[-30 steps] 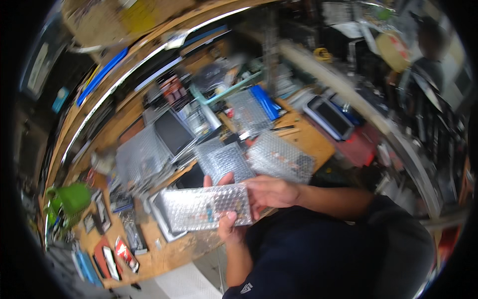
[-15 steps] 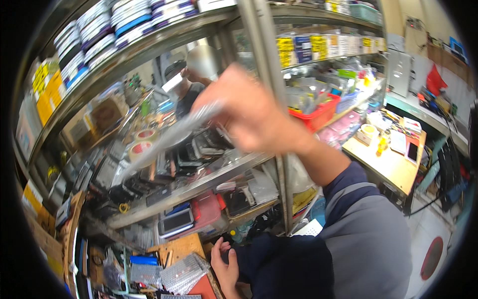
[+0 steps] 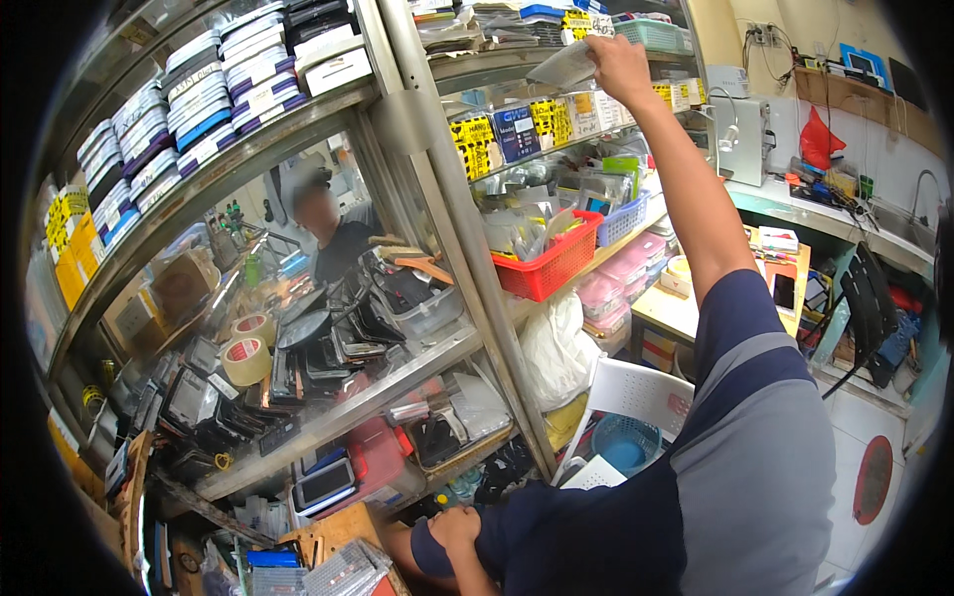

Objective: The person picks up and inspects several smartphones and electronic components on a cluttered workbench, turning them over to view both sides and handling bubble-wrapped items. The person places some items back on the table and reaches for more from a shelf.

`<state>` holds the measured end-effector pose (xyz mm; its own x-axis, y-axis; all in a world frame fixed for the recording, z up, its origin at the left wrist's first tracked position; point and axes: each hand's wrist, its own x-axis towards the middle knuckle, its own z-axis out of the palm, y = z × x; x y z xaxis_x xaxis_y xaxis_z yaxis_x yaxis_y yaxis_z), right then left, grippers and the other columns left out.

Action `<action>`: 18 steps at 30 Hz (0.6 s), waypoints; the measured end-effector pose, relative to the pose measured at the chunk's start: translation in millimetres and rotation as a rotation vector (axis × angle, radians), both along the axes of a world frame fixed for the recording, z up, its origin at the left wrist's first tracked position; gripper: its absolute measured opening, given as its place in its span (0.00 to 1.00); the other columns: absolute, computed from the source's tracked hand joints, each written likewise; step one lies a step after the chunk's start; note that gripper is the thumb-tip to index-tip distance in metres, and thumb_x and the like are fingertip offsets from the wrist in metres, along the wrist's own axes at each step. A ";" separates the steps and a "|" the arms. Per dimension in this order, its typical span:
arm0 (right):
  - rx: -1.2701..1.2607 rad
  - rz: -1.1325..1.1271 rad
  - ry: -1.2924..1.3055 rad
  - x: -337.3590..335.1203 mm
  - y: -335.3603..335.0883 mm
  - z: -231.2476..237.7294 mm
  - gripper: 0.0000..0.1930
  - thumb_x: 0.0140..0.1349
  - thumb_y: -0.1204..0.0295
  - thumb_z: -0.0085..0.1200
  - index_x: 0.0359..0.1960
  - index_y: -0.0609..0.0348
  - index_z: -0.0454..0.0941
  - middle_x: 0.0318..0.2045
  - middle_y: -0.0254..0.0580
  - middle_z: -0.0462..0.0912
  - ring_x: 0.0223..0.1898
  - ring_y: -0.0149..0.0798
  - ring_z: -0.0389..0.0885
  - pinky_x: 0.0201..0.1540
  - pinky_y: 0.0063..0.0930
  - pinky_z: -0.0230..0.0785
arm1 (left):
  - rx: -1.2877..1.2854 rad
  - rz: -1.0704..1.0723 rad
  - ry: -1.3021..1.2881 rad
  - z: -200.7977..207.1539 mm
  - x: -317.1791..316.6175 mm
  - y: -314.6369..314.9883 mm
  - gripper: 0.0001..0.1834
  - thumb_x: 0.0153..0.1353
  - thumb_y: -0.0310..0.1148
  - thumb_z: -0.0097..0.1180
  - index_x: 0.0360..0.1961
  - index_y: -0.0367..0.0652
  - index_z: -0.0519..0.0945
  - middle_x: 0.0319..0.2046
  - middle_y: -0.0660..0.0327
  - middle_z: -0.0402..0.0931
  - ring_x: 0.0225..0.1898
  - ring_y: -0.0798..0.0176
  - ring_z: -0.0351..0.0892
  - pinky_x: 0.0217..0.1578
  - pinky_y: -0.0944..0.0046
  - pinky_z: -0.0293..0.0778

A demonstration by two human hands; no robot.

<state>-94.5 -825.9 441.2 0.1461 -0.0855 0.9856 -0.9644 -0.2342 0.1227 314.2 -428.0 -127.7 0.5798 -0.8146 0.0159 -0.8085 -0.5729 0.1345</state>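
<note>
Right hand (image 3: 614, 62) stretched high, grip pinching a clear flat packet (image 3: 564, 66) at the top shelf (image 3: 517, 62), left hand (image 3: 455, 526) low, fisted

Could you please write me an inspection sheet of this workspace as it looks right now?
Surface: metal shelving, tiers crammed with stock.
Job's things: flat silvery packet at the top shelf, in the right hand.
Clutter: red basket of packets, tape rolls, stacked boxes, white plastic chair.
Grips: right hand raised, closed on the packet; left hand low, fisted, its hold unclear.
Cables: wires on the far right wall.
Surroundings: another person behind the shelves; workbench at right.
</note>
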 end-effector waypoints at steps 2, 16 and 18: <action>-0.001 0.032 -0.030 7.7 -23.9 2.3 0.13 0.61 0.70 0.57 0.48 0.46 0.80 0.38 0.38 0.87 0.45 0.48 0.84 0.46 0.54 0.70 | -0.030 0.028 -0.018 -2.1 -1.2 2.3 0.23 0.60 0.48 0.47 0.34 0.46 0.91 0.37 0.51 0.88 0.47 0.50 0.86 0.55 0.52 0.71; 0.593 0.176 -0.271 34.5 -118.5 14.4 0.19 0.57 0.66 0.56 0.47 0.65 0.81 0.48 0.64 0.85 0.53 0.61 0.83 0.57 0.49 0.76 | -0.033 0.046 -0.074 -33.2 7.8 -14.3 0.20 0.59 0.46 0.49 0.34 0.49 0.91 0.35 0.54 0.88 0.45 0.52 0.86 0.52 0.52 0.70; 0.647 0.172 -0.214 37.0 -130.5 14.2 0.19 0.58 0.67 0.55 0.48 0.64 0.82 0.50 0.63 0.84 0.54 0.60 0.83 0.58 0.49 0.76 | -0.017 0.033 -0.077 -37.9 8.0 -19.7 0.20 0.59 0.47 0.49 0.34 0.49 0.91 0.36 0.54 0.88 0.45 0.52 0.85 0.53 0.53 0.70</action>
<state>-57.4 -956.4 455.4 0.0186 -0.6575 0.7532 -0.8944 -0.3477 -0.2814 322.1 -447.7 -165.6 0.6028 -0.7943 0.0749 -0.7976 -0.5975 0.0828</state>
